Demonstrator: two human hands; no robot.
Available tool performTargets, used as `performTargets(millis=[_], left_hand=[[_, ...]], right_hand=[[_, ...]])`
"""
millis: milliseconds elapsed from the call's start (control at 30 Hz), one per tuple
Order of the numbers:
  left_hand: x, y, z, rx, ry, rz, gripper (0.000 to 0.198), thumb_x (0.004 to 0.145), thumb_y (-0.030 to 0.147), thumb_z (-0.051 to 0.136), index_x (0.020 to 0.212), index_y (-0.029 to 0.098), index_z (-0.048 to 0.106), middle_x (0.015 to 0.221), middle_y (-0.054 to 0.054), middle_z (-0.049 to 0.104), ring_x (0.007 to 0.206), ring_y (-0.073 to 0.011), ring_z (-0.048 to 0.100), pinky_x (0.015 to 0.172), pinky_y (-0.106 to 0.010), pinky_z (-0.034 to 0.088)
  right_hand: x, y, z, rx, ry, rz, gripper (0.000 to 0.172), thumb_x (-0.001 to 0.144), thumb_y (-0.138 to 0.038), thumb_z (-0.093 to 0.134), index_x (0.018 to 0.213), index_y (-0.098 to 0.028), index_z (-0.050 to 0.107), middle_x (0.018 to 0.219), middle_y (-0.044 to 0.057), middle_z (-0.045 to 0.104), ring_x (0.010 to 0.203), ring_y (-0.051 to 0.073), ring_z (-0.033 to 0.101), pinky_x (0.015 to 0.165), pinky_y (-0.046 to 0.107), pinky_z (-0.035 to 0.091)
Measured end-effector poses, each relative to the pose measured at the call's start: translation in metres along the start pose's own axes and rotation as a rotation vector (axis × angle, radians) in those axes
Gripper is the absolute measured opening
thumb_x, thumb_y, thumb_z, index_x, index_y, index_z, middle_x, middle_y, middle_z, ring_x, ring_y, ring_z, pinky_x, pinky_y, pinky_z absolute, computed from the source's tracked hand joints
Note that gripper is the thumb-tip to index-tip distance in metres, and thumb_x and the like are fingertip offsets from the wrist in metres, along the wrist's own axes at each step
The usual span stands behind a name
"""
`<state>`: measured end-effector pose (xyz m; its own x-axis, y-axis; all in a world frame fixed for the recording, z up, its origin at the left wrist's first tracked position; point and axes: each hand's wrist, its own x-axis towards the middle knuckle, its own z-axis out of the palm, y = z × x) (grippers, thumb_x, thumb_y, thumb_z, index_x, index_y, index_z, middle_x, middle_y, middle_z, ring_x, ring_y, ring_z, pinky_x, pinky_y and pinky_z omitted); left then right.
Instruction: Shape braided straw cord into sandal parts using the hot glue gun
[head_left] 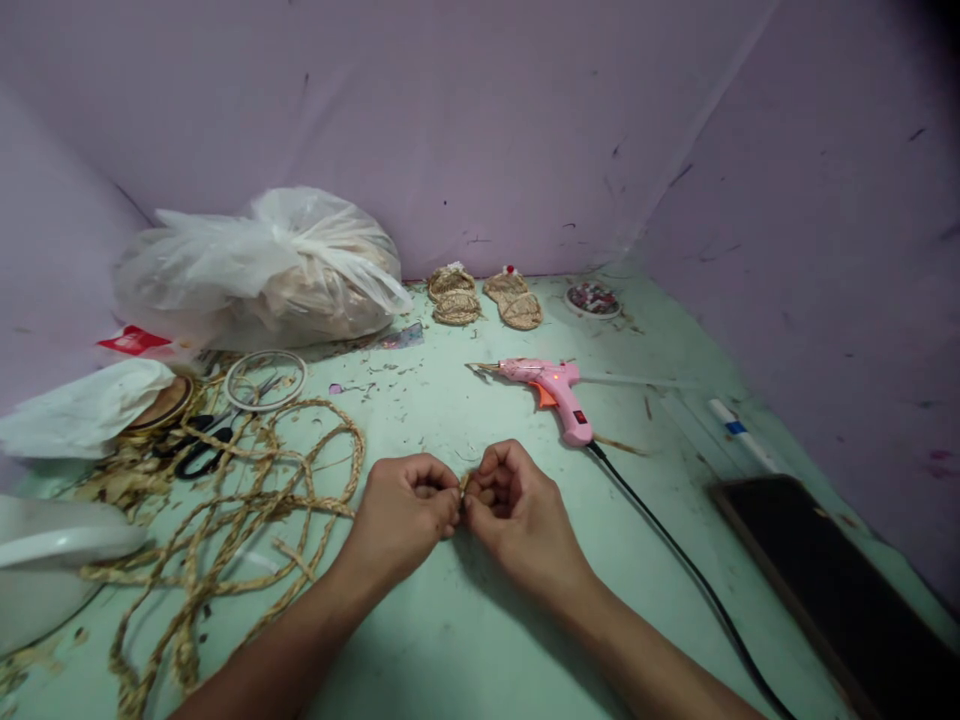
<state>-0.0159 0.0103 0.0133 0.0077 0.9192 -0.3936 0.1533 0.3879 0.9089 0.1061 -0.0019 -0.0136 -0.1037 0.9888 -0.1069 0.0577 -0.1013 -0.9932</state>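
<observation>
Fingertips nearly touching, both hands meet over the middle of the green table. A small tan piece of fibre (465,487) is pinched between them, mostly hidden by the fingers. My left hand (416,505) is closed on its left side, and my right hand (517,505) is closed on its right side. Braided tan rope (304,455) lies in loose loops left of my left hand. Beyond my right hand rests a pink glue gun (551,385), its nozzle pointing left and its black cord running to the lower right.
Behind stand a plastic bag (300,270), two small woven slippers (454,295) and a dish of beads (592,299). Black-handled scissors (202,450) and a tape ring (266,380) lie left. A dark phone (832,600) and a marker (742,435) lie right.
</observation>
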Motion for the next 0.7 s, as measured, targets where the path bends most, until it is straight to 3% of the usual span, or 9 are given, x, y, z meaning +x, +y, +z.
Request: performTargets(millis=[400,700], left_hand=[[-0.0008,-0.0015,-0.0002,0.021,0.028,-0.006,0.003,0.055,0.016,0.058,0.055,0.013,0.058,0.043,0.000,0.057,0.040,-0.0088,0.052,0.041,-0.018,0.042],[-0.0009,-0.0060,0.0003,0.069,0.004,0.063,0.003,0.055,0.013,0.056,0.054,0.013,0.058,0.041,0.002,0.053,0.039,-0.0076,0.047,0.039,-0.017,0.036]], right_hand=[[0.0018,0.0009,-0.0020,0.066,0.022,0.057,0.030,0.066,-0.016,0.058,0.086,-0.022,0.037,0.062,-0.005,0.057,0.053,0.011,0.056,0.051,0.024,0.045],[0.0026,0.0028,0.0010,-0.016,0.058,0.025,0.028,0.064,-0.010,0.054,0.078,-0.023,0.034,0.062,-0.005,0.054,0.052,0.009,0.050,0.050,0.021,0.042]])
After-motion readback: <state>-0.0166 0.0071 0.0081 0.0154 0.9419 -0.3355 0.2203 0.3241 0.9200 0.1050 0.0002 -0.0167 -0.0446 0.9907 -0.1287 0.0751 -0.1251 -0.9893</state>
